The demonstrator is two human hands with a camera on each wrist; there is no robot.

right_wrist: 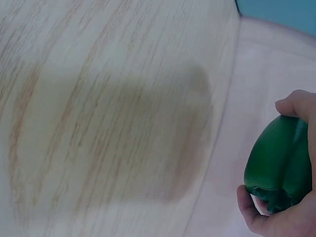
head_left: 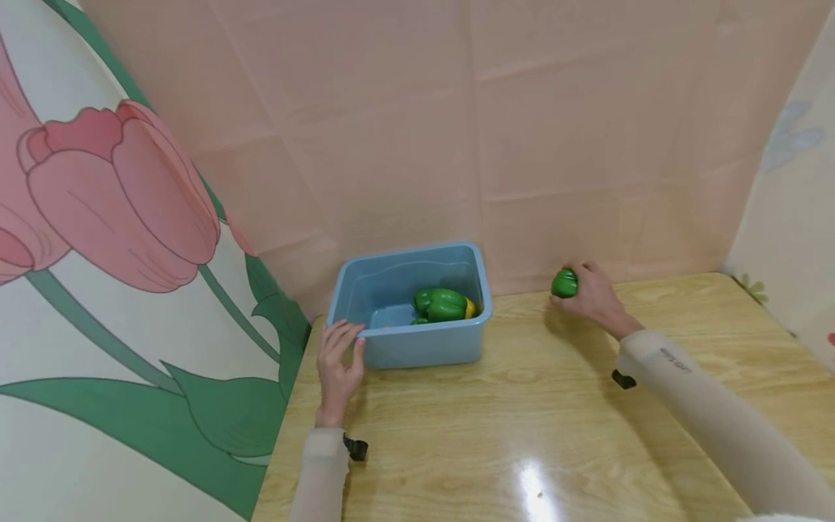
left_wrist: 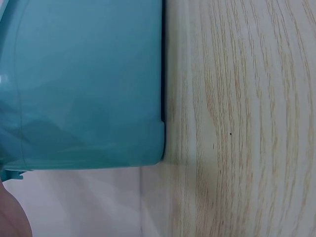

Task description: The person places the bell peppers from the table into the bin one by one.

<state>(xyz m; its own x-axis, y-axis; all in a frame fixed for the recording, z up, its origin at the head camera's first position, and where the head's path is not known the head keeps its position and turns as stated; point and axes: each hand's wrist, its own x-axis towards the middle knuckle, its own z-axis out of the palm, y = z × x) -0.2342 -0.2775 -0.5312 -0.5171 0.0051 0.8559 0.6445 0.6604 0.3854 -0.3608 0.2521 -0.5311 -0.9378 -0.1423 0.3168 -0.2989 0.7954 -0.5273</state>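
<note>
In the head view, a blue plastic bin (head_left: 424, 348) stands on the table toward the back. Inside lie green bell peppers (head_left: 446, 306), with a bit of yellow (head_left: 470, 309) at their right end. My left hand (head_left: 339, 366) grips the bin's front left corner, fingers over the rim and thumb at the front wall. To the right of the bin, my right hand (head_left: 593, 296) holds another green bell pepper (head_left: 564, 283) off the table. The right wrist view shows this pepper (right_wrist: 276, 163) between thumb and fingers, stem toward the lower edge.
The wooden table (head_left: 522, 406) ends at the back against a hanging pinkish cloth (head_left: 391, 145). A wall with painted tulips (head_left: 124, 196) rises at the left, and a pale wall (head_left: 796, 232) stands at the right.
</note>
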